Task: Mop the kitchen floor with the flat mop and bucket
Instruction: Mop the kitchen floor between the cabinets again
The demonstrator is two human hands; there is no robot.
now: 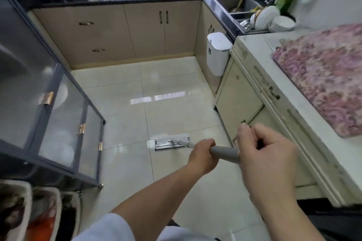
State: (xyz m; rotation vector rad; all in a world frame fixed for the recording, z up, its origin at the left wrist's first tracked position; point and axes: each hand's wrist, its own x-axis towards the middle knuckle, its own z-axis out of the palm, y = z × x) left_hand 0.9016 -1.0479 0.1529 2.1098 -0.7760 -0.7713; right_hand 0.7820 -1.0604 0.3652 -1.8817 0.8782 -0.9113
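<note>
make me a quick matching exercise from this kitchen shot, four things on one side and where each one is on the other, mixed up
Things:
1. mop head
2. white bin
3. floral cloth
4. white bowls

Places:
A. spread on the worktop at the right
B. flat on the floor tiles
C. stacked beside the sink
D. hanging on the cabinet by the corner

Pairs: 1-B, 2-D, 3-A, 4-C

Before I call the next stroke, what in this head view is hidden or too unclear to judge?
- Bucket: not in the head view at all.
- Mop handle: its upper end is hidden inside the right hand; left hand covers more.
- Mop head: small, so pad dirt can't be judged.
- Floor: glare hides wet patches.
</note>
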